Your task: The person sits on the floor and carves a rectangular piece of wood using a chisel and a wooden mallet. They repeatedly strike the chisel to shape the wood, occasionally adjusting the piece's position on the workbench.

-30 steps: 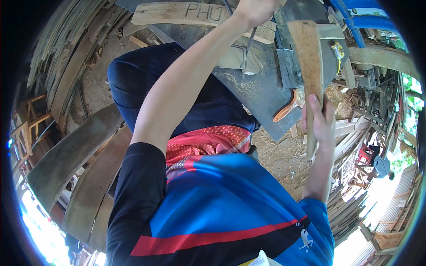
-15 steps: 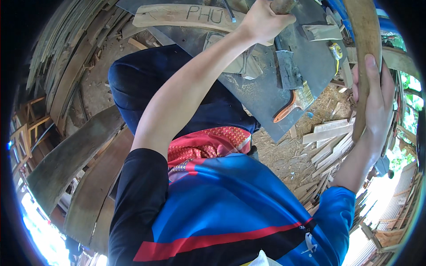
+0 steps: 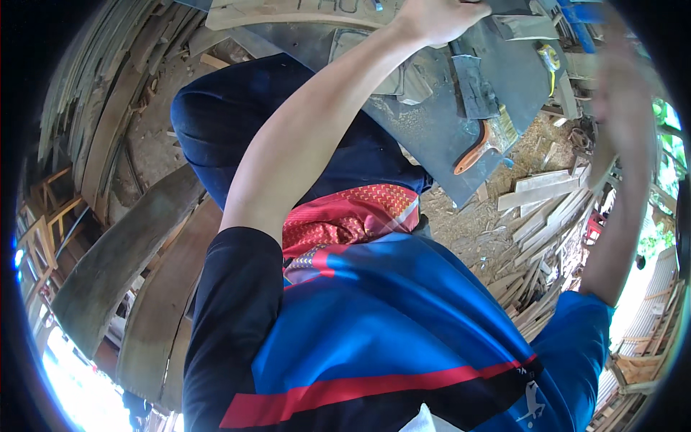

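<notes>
My left hand (image 3: 440,21) is closed at the top edge, over the grey work surface (image 3: 403,144). The wooden handle in its grip shows in the earlier frame; now it is cut off by the edge. My right hand (image 3: 625,108) is raised at the far right and smeared by motion, still around a long wooden bar (image 3: 603,162), whose upper part is blurred. Nearest my left hand lie a dark flat-bladed tool (image 3: 476,88) and a brush (image 3: 475,147) with an orange-brown handle. A curved wooden board (image 3: 288,13) with carved letters lies at the top.
A yellow tape measure (image 3: 550,59) and a wood offcut (image 3: 525,27) rest at the surface's right side. Wood strips (image 3: 543,209) and shavings cover the ground at right. Long planks (image 3: 122,245) lie at left. My bent knee (image 3: 216,108) is beside the surface.
My right hand and the wooden bar have swung up and slightly right, now blurred. My left hand sits a little higher and further right. The whole view has shifted slightly.
</notes>
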`<action>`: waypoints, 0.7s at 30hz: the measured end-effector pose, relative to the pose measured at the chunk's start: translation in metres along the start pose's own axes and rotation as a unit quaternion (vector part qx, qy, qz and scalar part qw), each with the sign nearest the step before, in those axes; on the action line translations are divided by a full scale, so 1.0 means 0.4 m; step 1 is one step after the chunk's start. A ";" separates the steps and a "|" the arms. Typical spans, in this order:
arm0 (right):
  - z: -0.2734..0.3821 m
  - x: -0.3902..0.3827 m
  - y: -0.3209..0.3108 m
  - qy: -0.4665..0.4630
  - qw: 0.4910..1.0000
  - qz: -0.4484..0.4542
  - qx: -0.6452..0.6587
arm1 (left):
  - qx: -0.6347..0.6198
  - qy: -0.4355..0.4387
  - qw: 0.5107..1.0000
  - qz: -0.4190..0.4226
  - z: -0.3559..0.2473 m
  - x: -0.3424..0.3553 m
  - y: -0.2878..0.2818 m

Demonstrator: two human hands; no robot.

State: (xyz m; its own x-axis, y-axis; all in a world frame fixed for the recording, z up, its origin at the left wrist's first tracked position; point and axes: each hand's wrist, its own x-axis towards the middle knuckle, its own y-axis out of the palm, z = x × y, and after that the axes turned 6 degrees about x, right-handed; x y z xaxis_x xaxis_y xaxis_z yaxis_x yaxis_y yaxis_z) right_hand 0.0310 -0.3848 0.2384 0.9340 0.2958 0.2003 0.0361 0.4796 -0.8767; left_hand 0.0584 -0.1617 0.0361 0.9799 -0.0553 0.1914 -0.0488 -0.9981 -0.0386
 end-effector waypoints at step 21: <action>0.130 -0.003 0.029 0.055 0.991 0.113 -0.043 | 0.022 0.074 0.994 -0.082 0.031 -0.039 0.027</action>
State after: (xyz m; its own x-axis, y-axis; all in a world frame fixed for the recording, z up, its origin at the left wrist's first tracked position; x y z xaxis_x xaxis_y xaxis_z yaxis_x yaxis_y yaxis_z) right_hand 0.0118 -0.3369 0.2509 0.9548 0.2930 -0.0502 -0.1526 0.3382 -0.9286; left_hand 0.0448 -0.1714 0.0206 0.9349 0.1021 0.3399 0.1218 -0.9919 -0.0369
